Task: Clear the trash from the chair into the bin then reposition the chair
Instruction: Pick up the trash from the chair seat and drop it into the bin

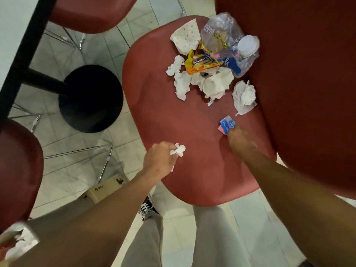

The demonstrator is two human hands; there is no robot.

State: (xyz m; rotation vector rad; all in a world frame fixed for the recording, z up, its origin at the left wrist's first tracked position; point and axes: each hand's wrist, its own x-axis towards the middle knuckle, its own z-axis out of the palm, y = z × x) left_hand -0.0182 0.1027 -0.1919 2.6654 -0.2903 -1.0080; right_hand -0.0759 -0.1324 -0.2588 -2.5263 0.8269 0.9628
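A red chair seat [173, 105] fills the middle of the head view, strewn with trash. My left hand [159, 160] is over the seat's front part, shut on a crumpled white tissue [179, 149]. My right hand [240, 143] reaches to a small blue and pink wrapper [227, 124], fingertips touching it; the grip is blurred. Farther back lie a dotted paper cup [185, 36], a yellow snack wrapper [202, 61], a clear plastic bag [223, 35] with a white lid [248, 46], and several crumpled tissues [244, 97].
The chair's red backrest [308, 74] rises at the right. A black table pedestal base [90, 98] stands left on the tiled floor. Other red chairs sit at top left [86, 12] and lower left [17, 170]. White trash [17, 241] shows at bottom left. My legs stand below the seat.
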